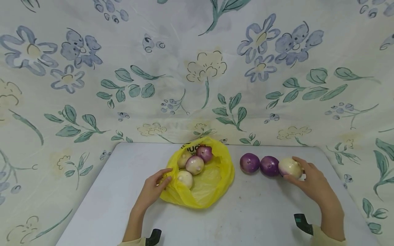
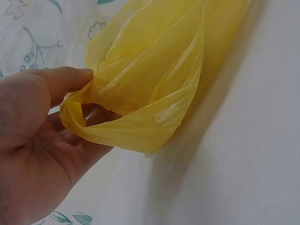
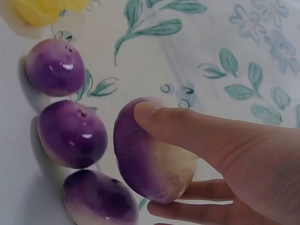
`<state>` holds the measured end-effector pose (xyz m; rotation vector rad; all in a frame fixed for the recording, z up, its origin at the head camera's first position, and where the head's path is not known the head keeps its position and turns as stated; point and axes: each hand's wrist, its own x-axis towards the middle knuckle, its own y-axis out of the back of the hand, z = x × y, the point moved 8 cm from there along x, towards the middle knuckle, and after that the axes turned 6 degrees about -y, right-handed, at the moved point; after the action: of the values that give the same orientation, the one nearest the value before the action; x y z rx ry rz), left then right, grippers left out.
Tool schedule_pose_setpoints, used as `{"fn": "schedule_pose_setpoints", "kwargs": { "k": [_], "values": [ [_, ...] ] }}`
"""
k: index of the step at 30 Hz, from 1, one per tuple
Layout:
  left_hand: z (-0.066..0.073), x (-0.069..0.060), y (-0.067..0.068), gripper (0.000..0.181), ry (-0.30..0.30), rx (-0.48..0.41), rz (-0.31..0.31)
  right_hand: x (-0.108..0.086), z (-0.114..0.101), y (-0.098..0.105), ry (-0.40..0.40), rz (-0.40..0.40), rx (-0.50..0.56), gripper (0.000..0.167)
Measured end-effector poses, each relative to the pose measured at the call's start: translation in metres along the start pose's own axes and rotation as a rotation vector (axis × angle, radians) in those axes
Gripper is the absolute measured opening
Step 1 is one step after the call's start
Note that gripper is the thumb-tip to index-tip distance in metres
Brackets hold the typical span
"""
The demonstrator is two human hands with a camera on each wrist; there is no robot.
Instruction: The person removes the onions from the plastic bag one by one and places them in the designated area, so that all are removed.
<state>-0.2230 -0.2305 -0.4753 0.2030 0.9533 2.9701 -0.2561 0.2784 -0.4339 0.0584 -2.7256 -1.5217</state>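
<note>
My left hand pinches the left rim of a yellow plastic bag, its thumb on one side of the film and the fingers on the other. The bag gapes upward, and several purple-and-white turnips lie inside, toward its left and back. At the right, my right hand grips a turnip between thumb and fingers. In the right wrist view this turnip appears raised beside three others. Two purple turnips, one beside another, sit left of it; the third is mostly hidden in the head view.
Everything stands on a white tabletop. A cloth printed with flowers and leaves hangs behind the table and down both sides. Dark straps or mounts show at both wrists, near the light sleeves.
</note>
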Motion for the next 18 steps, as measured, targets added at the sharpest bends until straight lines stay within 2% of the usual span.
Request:
{"fn": "schedule_pose_setpoints", "kwargs": {
  "k": [5, 18],
  "values": [
    [0.000, 0.000, 0.000, 0.034, 0.006, 0.009, -0.002, -0.001, 0.011, 0.005, -0.038, 0.020, 0.005, 0.085],
    [0.003, 0.000, 0.000, 0.033, -0.015, 0.024, 0.007, -0.001, 0.029, 0.018, -0.077, 0.130, 0.002, 0.082]
  ]
}}
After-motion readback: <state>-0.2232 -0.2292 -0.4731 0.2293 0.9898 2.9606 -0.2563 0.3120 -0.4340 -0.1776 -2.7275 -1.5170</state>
